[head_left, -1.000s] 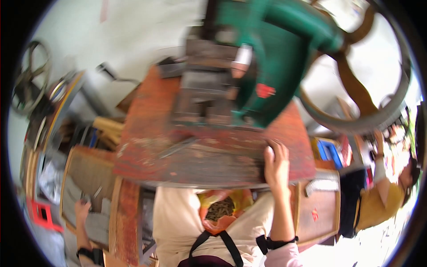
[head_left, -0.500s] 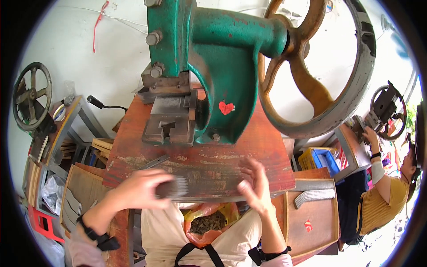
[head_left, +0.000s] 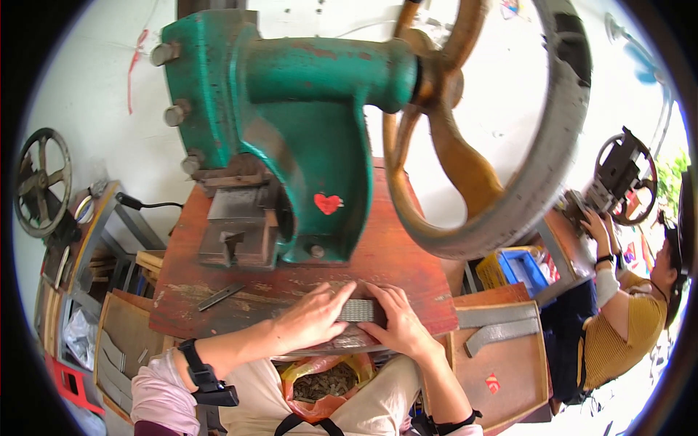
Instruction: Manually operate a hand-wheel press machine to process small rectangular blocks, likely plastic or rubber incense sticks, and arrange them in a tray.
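A small grey block with a ridged face, apparently a stack of thin metal pieces (head_left: 358, 311), is held between my hands just above the front edge of the reddish wooden table (head_left: 291, 292). My left hand (head_left: 311, 318) closes on its left end, with thumb and fingers at the side. My right hand (head_left: 401, 321) wraps its right end and hides part of it. Beyond my hands stands a green hand press (head_left: 309, 145) with a slotted metal block (head_left: 236, 243) at its base. A slim flat metal tool (head_left: 221, 297) lies on the table, left of my hands.
The press's big handwheel (head_left: 502, 229) overhangs the right side. A bag of small scraps (head_left: 320, 385) sits at my lap. Wooden trays with grey strips stand at left (head_left: 109, 327) and right (head_left: 520, 396). A person in a yellow top (head_left: 629, 341) works at another press on the right.
The stack in my left hand has moved right, and my right hand, open before, has closed on its other end. The view has shifted, so the press appears lower and further left.
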Motion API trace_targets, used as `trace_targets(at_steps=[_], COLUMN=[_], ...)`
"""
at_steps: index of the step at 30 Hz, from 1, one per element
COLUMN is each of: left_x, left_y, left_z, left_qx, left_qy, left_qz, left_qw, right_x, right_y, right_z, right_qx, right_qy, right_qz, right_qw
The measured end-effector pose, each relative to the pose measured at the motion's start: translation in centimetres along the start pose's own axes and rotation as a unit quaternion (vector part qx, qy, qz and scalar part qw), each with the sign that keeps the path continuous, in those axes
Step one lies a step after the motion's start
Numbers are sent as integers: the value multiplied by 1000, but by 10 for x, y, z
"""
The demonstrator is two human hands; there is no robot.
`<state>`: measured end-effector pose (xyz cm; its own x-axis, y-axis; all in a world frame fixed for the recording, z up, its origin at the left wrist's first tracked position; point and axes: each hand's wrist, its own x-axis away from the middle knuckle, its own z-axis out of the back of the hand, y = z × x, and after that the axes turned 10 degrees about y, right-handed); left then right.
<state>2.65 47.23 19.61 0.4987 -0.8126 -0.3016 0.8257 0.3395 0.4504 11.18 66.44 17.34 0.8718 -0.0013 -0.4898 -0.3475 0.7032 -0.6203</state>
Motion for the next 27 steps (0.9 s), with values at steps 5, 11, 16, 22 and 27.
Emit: trace_targets(at_steps=[5, 11, 16, 22, 27], left_x=[10, 39, 75, 47, 14], left_y=[-13, -15, -43, -127, -141], left_z=[-11, 21, 100, 141, 156], left_qx=[17, 78, 166, 263, 53], left_qy=[49, 134, 341, 442, 339], left_qz=[-42, -38, 66, 38, 84], left_qw=[998, 987, 923, 857, 936], right_x=[1, -13, -94, -168, -193], right_y=[-5, -47, -106, -109, -93], right_z=[-9, -16, -60, -130, -136], right_qx=[27, 8, -62, -100, -28], right_qy=[49, 64, 99, 170, 233], right_qz=[3, -7, 59, -16, -64], right_qw=[998, 998, 991, 980, 970])
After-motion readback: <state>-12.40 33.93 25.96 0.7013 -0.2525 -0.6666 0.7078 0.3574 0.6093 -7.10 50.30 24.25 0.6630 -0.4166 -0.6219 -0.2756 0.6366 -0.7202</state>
